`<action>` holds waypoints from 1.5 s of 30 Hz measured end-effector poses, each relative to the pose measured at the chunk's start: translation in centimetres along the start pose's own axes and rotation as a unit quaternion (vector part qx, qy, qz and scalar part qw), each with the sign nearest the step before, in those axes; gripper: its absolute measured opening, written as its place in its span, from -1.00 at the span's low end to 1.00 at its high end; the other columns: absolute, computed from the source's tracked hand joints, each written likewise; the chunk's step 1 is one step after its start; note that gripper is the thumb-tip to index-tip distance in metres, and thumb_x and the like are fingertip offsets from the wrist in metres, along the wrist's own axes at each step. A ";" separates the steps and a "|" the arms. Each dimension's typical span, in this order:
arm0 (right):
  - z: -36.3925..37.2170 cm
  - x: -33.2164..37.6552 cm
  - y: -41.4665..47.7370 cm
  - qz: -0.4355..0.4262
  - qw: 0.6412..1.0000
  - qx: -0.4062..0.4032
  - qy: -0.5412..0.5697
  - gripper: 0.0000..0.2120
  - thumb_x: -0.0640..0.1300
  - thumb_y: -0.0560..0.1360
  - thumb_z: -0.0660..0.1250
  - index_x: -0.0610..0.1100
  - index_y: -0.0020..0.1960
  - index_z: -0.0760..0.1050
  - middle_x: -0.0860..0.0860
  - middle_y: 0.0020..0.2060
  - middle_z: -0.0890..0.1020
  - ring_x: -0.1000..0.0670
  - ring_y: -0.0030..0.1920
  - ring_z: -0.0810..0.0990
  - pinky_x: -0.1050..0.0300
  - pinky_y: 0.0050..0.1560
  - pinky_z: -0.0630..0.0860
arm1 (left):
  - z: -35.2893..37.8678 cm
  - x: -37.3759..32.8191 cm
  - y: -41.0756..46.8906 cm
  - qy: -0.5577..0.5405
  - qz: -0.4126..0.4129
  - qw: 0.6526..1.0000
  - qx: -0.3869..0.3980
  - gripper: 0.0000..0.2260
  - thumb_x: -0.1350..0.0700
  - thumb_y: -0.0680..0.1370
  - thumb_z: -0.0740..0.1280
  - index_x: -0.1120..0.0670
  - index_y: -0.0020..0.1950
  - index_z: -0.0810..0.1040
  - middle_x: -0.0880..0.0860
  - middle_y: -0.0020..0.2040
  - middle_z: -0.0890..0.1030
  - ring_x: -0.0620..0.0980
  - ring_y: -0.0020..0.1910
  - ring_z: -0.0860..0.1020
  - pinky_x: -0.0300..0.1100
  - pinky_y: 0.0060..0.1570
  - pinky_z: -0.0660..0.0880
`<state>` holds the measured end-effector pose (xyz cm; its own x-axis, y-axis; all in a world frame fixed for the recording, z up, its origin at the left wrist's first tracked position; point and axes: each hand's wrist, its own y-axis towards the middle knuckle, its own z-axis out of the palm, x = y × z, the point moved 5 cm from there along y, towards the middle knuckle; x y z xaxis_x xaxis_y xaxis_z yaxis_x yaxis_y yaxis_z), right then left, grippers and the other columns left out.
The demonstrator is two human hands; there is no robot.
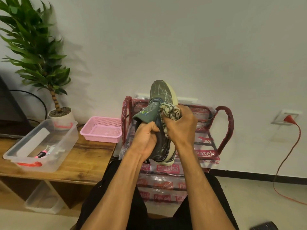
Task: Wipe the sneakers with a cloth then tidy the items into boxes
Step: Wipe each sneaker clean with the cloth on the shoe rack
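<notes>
A dark green sneaker (160,92) with a cream sole is held up in front of me, toe pointing away and up. My left hand (146,138) grips it at the collar, just below the tongue. My right hand (180,125) clutches a cream cloth (169,111) with a dark check pattern and presses it against the sneaker's side by the tongue. The heel end sits low between my wrists. A clear plastic box (63,138) with red handles stands on the wooden table at left. It holds a pink-and-black item and a few small things.
A pink mesh basket (103,130) sits at the wooden table's (89,165) right end. Behind the sneaker stands a red rack (224,123) wrapped in printed plastic. A potted plant (59,113) is at back left. A second clear box (43,200) lies under the table. A red cable (289,156) hangs at right.
</notes>
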<state>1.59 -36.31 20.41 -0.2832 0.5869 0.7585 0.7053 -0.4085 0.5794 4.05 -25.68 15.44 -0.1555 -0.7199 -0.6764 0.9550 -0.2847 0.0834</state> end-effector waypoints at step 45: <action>-1.7 -1.0 -0.4 0.073 0.995 0.050 0.044 -0.76 -0.11 0.34 0.55 -0.11 -0.02 0.65 0.09 -0.22 0.69 0.25 -0.28 0.62 0.47 -0.36 0.45 | -1.5 1.0 0.4 -0.168 -0.064 0.980 -0.086 -0.74 0.16 0.64 0.14 0.27 0.15 0.55 0.16 -0.12 0.68 -0.01 -0.21 0.66 -0.23 -0.24 0.62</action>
<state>0.54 -37.90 19.92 -0.2269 0.4609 0.8580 0.8027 -0.4104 0.4327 4.67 -25.58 13.69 -0.3240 -0.8611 -0.3918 0.9460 -0.2968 -0.1300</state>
